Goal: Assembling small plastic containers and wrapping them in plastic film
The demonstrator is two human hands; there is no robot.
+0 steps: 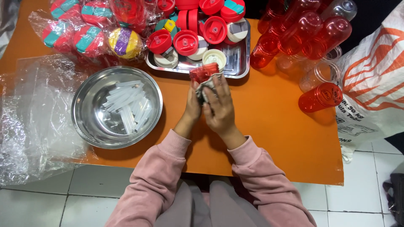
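Over orange table (273, 122), both hands (212, 107) wrapping red bottle (203, 72), white-orange sack (372, 84) right

table top (269, 122): plain orange
steel bowl (90, 122): shiny silver, holding clear whitish straws (126, 103)
tray (240, 63): silver metal
bottle lids (185, 42): mostly red, some cream-white
bagged lids (86, 40): pink-red with teal bands; one (125, 43) yellow with purple
bottles (294, 38): see-through red, a few clear
held bottle (203, 72): see-through red
cloth (207, 86): grey-white, patterned
sleeves (160, 168): dusty pink
sack (374, 84): white with orange stripes
floor tiles (92, 197): white
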